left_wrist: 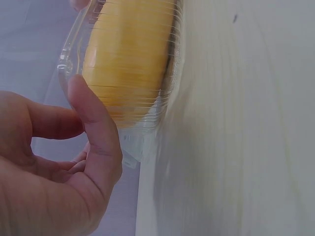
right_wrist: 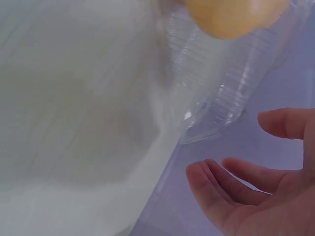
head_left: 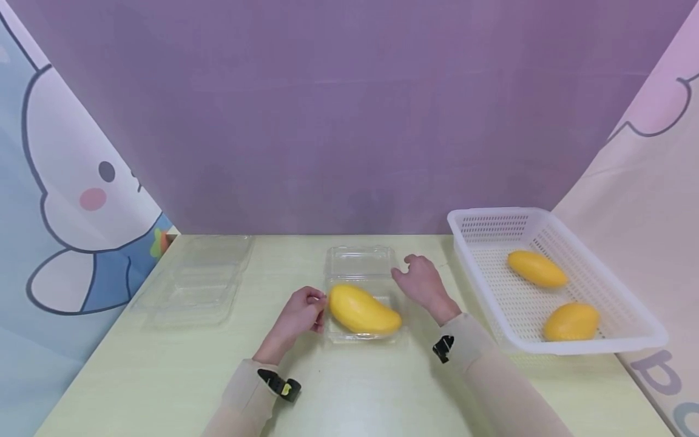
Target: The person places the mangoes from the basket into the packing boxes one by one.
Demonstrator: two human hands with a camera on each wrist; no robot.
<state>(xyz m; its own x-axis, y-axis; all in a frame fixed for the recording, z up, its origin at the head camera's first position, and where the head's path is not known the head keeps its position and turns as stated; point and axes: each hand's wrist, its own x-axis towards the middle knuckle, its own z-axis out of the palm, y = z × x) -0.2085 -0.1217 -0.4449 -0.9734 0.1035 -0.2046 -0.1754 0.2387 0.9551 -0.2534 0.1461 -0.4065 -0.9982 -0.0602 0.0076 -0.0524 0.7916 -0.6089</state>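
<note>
A yellow mango (head_left: 363,311) lies slantwise in the base of a clear plastic clamshell container (head_left: 349,337), whose lid (head_left: 361,262) is folded back away from me. At the container's left side, my left hand (head_left: 300,312) pinches the rim. The left wrist view shows that thumb (left_wrist: 96,118) at the rim beside the ribbed wall, with the mango behind the plastic. My right hand (head_left: 423,282) hovers by the container's right side, near the lid. In the right wrist view its fingers (right_wrist: 211,189) are loosely bent and apart from the thumb, with nothing between them.
On the right stands a white perforated basket (head_left: 494,303) with two more mangoes, one farther back (head_left: 537,269) and one nearer (head_left: 571,321). Other clear open containers (head_left: 196,282) lie at the left of the table (head_left: 349,394). A purple backdrop (head_left: 349,121) rises behind the table.
</note>
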